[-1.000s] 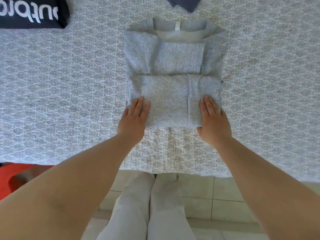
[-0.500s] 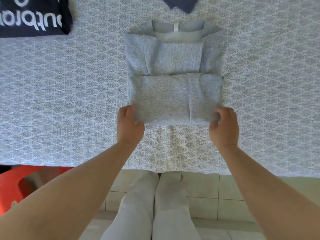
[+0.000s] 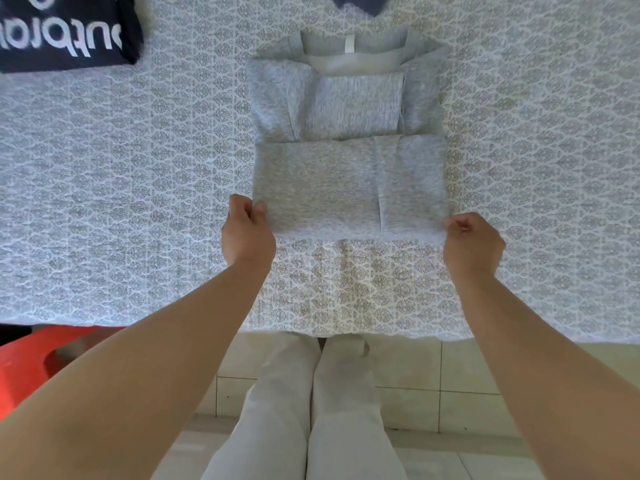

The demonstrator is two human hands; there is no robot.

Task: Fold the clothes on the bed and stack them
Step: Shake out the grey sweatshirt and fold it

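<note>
A light grey shirt (image 3: 349,140) lies partly folded in the middle of the bed (image 3: 121,202), collar at the far end, sleeves tucked in and its lower part doubled over. My left hand (image 3: 247,233) pinches the near left corner of the folded part. My right hand (image 3: 472,244) pinches the near right corner. The near edge is lifted a little off the bedspread between both hands.
A folded black garment with white lettering (image 3: 62,29) lies at the far left of the bed. A dark blue garment's corner (image 3: 360,1) shows at the top edge. A red plastic stool (image 3: 31,362) stands left of my legs on the tiled floor.
My hands went from lying flat on the folded part to gripping its two near corners. They have drawn apart and raised the near edge slightly.
</note>
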